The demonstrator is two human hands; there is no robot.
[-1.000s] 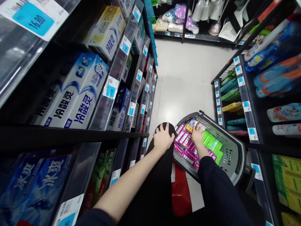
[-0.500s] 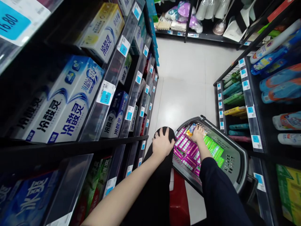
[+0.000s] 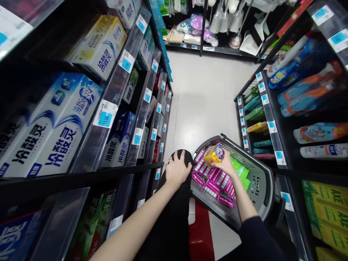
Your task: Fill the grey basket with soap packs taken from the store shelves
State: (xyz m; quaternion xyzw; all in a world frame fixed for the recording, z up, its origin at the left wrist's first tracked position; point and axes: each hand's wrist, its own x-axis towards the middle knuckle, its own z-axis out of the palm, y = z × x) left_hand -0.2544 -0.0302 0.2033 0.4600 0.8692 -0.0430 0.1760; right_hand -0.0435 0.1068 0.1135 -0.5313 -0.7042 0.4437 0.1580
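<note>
My right hand grips a yellow-orange package with a blue and red label, holding it just above the contents of a grey shopping basket. Below it in the basket lie several magenta boxes with white marks. Bright green packages fill the basket's right side, partly behind my right forearm. My left hand rests with fingers spread on my black-clad knee, left of the basket, holding nothing.
Close on the left stands a shelf of toothpaste boxes with price tags. Bottles and yellow AXE packs line the right shelf. A red object is beneath me. White tiled floor leads to a far shelf with brushes.
My right hand has lifted the yellow-orange package up from among the basket's contents, so more of it shows. My left hand stays on the knee. The view has shifted slightly right.
</note>
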